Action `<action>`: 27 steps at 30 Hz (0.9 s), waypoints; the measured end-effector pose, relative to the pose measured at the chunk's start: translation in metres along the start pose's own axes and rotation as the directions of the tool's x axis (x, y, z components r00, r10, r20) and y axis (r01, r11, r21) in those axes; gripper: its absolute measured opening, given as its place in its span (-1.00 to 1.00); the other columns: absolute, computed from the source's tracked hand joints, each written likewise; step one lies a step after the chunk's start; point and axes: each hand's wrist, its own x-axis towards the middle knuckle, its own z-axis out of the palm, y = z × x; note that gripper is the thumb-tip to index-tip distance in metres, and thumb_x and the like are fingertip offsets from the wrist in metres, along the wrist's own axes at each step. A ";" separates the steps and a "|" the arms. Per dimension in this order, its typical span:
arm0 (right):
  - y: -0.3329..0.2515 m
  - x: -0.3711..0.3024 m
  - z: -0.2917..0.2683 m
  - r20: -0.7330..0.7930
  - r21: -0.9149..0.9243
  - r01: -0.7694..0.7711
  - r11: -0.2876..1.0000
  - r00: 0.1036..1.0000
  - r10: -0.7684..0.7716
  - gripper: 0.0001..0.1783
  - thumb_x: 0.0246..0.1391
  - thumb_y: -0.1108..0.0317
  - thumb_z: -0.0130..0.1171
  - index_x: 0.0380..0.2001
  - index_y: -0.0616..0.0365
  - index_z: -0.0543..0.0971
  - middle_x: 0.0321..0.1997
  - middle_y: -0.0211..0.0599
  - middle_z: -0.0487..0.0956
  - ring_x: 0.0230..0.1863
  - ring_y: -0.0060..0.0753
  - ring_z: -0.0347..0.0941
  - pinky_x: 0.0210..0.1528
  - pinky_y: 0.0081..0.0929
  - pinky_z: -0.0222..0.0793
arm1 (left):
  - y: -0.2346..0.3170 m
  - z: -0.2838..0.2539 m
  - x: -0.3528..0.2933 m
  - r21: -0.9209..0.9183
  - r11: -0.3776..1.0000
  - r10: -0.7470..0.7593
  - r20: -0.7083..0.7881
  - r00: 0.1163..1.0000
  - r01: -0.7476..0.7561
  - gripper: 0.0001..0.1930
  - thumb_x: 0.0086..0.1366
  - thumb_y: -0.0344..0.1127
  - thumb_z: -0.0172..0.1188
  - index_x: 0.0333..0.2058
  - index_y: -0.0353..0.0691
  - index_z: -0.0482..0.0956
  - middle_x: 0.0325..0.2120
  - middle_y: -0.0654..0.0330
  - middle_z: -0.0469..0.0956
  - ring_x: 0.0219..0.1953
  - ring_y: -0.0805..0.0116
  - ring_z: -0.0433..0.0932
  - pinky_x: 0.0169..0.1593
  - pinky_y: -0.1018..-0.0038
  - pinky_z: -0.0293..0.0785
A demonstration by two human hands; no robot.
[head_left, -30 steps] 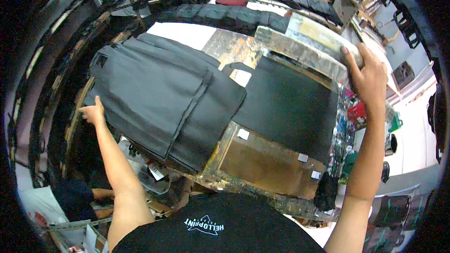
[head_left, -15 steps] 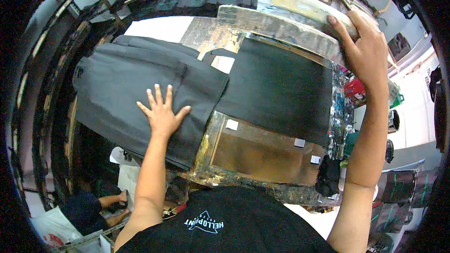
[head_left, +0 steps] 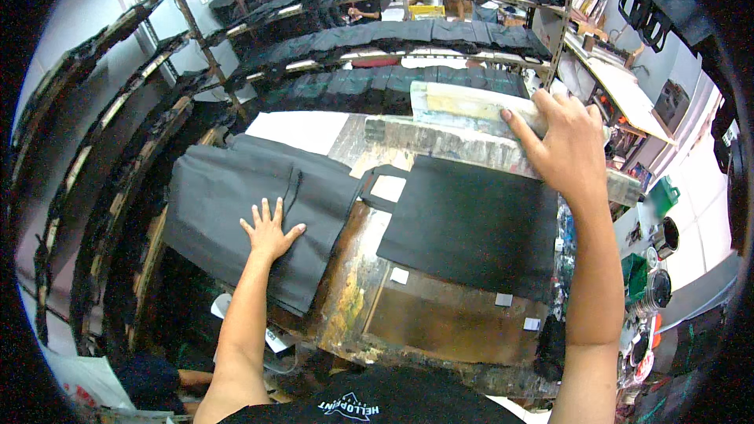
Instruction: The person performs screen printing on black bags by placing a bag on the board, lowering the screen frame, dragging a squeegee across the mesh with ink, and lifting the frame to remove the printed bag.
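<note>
My left hand [head_left: 271,234] lies flat with fingers spread on a stack of black fabric bags [head_left: 216,196] at the left. Up at the right, my right hand [head_left: 569,137] is closed around a long pale, ink-stained squeegee [head_left: 459,104], its thumb on the near side. Below the squeegee runs a thick grey wooden bar [head_left: 448,140], stained with paint. A single black bag [head_left: 471,228] is spread flat on the board between the hands, its handle loop toward the stack. Bare brown board [head_left: 448,318] shows along its near side, with small white tabs [head_left: 503,299] on it.
Racks [head_left: 393,35] of black bags stand behind the table and curve round the left. Cans [head_left: 667,235] and a green container [head_left: 635,275] are at the right. Another person's legs [head_left: 192,381] show at lower left, and other people are far back.
The view has tipped up, so the table sits lower and more of the back racks shows. My left hand stays flat on the stack; my right hand keeps hold of the squeegee.
</note>
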 end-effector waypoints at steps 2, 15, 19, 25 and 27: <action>0.000 -0.001 0.000 -0.003 0.014 0.013 1.000 1.000 -0.013 -0.39 0.31 -0.24 0.22 -0.23 0.21 0.68 -0.28 -0.06 0.64 -0.13 0.07 0.59 0.01 -0.01 0.32 | 0.004 0.001 -0.003 -0.003 1.000 -0.004 -0.014 1.000 0.004 0.11 0.36 0.59 0.03 0.65 0.08 -0.08 0.65 -0.05 -0.08 0.66 -0.25 -0.13 0.49 -0.56 -0.16; 0.008 -0.002 0.012 -0.095 0.005 0.076 0.997 0.993 -0.075 -0.29 0.33 -0.36 0.12 -0.16 0.18 0.69 -0.23 0.07 0.70 -0.10 0.15 0.63 0.03 0.08 0.37 | 0.058 -0.004 -0.025 0.032 0.999 0.029 -0.326 0.945 -0.020 -0.17 0.51 0.14 0.16 0.59 -0.05 0.11 0.57 -0.12 0.15 0.58 -0.28 0.12 0.53 -0.41 -0.06; 0.004 0.013 0.004 -0.085 0.007 0.053 0.999 0.995 -0.052 -0.29 0.32 -0.38 0.11 -0.08 0.12 0.72 -0.22 0.05 0.71 -0.07 0.08 0.66 0.04 0.11 0.39 | 0.151 -0.001 -0.086 -0.234 0.718 0.459 -0.549 0.699 -0.655 -0.34 0.43 -0.02 0.33 0.39 -0.19 0.46 0.43 -0.18 0.37 0.48 -0.29 0.27 0.53 -0.11 0.13; 0.011 0.033 0.005 0.295 0.088 -0.049 0.995 0.955 0.021 -0.32 0.50 -0.31 -0.10 -0.21 0.11 0.63 -0.40 -0.37 0.56 -0.33 -0.50 0.46 -0.23 -0.42 0.52 | 0.304 0.027 -0.203 -0.341 0.268 0.876 -0.304 0.375 -0.901 0.03 0.32 0.56 0.10 0.55 -0.03 0.27 0.60 -0.10 0.08 0.65 -0.26 -0.10 0.53 -0.51 -0.40; 0.013 0.031 0.010 0.242 0.138 -0.040 0.990 0.970 0.006 -0.29 0.47 -0.35 -0.09 -0.23 0.12 0.65 -0.39 -0.35 0.58 -0.34 -0.46 0.49 -0.23 -0.38 0.52 | 0.322 0.035 -0.213 -0.347 0.309 0.847 -0.324 0.422 -0.886 0.06 0.31 0.60 0.04 0.55 -0.04 0.26 0.60 -0.12 0.05 0.64 -0.31 -0.12 0.51 -0.55 -0.44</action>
